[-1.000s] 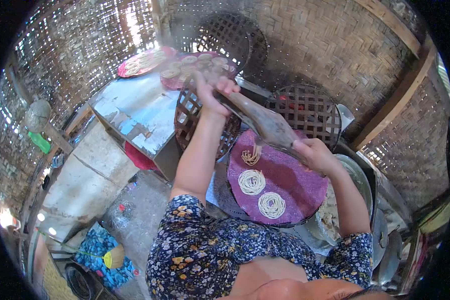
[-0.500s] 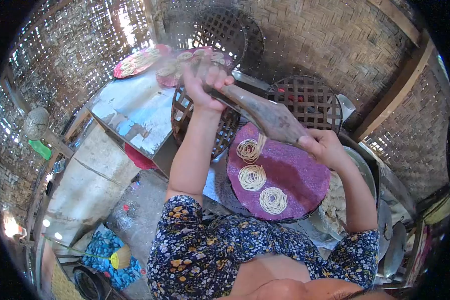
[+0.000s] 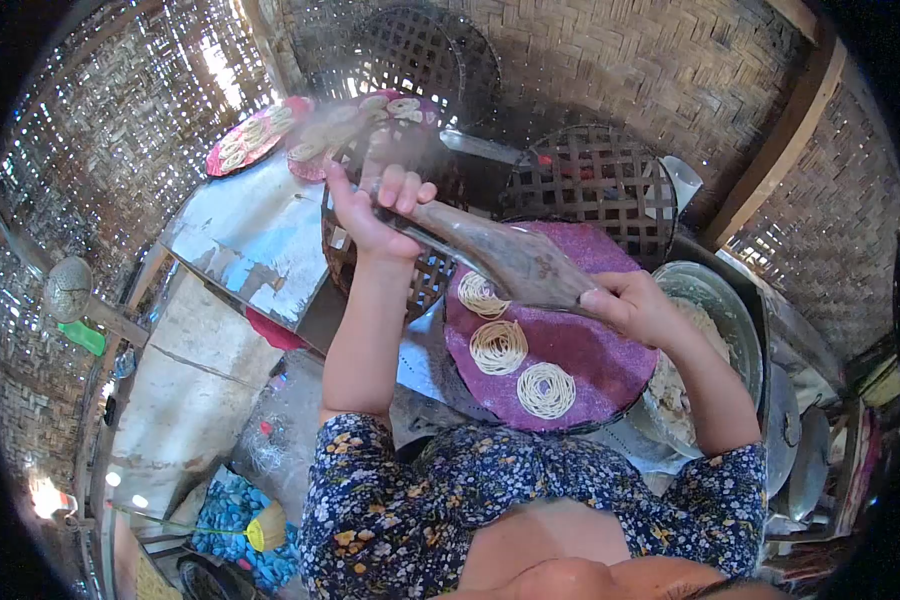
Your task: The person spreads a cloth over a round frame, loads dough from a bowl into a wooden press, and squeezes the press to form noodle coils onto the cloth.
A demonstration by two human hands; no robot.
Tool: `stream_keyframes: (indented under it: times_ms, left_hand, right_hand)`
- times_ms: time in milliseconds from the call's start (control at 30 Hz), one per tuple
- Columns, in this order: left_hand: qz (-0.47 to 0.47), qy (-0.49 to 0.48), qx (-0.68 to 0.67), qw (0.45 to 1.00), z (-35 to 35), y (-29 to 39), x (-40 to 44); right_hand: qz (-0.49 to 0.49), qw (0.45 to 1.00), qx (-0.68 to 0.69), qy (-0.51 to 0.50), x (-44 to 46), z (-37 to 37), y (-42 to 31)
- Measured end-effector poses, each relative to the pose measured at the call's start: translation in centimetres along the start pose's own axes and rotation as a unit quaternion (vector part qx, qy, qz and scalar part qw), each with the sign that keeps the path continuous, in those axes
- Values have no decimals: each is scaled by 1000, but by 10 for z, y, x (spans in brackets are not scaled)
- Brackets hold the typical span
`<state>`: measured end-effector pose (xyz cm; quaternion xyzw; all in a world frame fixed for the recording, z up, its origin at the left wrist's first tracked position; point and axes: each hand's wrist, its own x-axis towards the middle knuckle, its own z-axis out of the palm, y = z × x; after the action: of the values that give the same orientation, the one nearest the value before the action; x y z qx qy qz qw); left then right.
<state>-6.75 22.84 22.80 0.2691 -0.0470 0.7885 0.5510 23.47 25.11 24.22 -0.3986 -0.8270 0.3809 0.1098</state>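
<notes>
A long wooden hand press [image 3: 520,262] is held aslant over a round purple mat [image 3: 610,375]. My left hand [image 3: 378,212] is closed round its far left end, thumb sticking up. At the near right end, my right hand [image 3: 630,308] grips it with the thumb on top. Three coils of pale noodle strands lie along the mat's left side: one partly beneath the press [image 3: 482,295], a middle coil [image 3: 498,347] and a front coil [image 3: 546,390]. The underside of the press is hidden from me.
Behind the press stand round open-weave baskets [image 3: 595,190]. Coil-covered pink mats [image 3: 255,137] lie at the back left, near hazy steam. Right of the purple mat sits a metal basin [image 3: 715,290] of pale dough. A worn white-blue tabletop [image 3: 255,250] is on the left.
My left hand and its end of the press have come lower and a little left. A short strand that dangled under the press no longer shows. The whole view has shifted slightly.
</notes>
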Motion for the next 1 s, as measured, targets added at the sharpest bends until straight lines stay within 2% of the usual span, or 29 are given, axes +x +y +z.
stream_keyframes:
  times_ms: [167,200,267,300,333,433,533,633,733,833,867,900,967,1000]
  left_hand:
    - [-110,-25,-129,985,-6,-26,3]
    - [-148,-77,-5,986,-16,-34,2]
    - [-365,-42,62,928,-52,-53,3]
    - [-392,29,235,889,-48,-68,-5]
    - [-403,99,399,818,-44,-81,-17]
    - [-345,-15,527,776,-55,-89,-36]
    - [-360,3,540,761,-53,-89,-35]
    - [-373,23,551,746,-47,-89,-34]
    - [-466,44,519,715,-86,-89,-28]
    - [-401,15,535,744,-95,-98,-28]
    - [-373,-45,538,755,-111,-99,-28]
    - [-341,-87,668,656,-126,-99,-26]
    - [-249,-161,866,402,-145,-96,-22]
    - [-265,-150,858,413,-127,-91,-23]
  right_hand:
    - [10,1000,9,-6,-13,-3,14]
    - [7,1000,22,-2,-13,0,20]
    - [10,999,38,2,-12,1,23]
    - [18,999,41,1,-12,1,23]
    - [25,999,44,-2,-11,2,22]
    - [22,999,33,6,-9,4,21]
    - [-7,999,24,23,-5,7,28]
    - [13,999,29,24,-4,8,30]
    - [10,998,49,45,0,10,37]
    - [-16,995,26,97,4,10,47]
    - [-6,994,37,106,3,9,47]
    - [4,992,48,115,2,9,47]
    - [17,989,65,130,1,8,49]
    - [20,988,71,136,0,7,51]
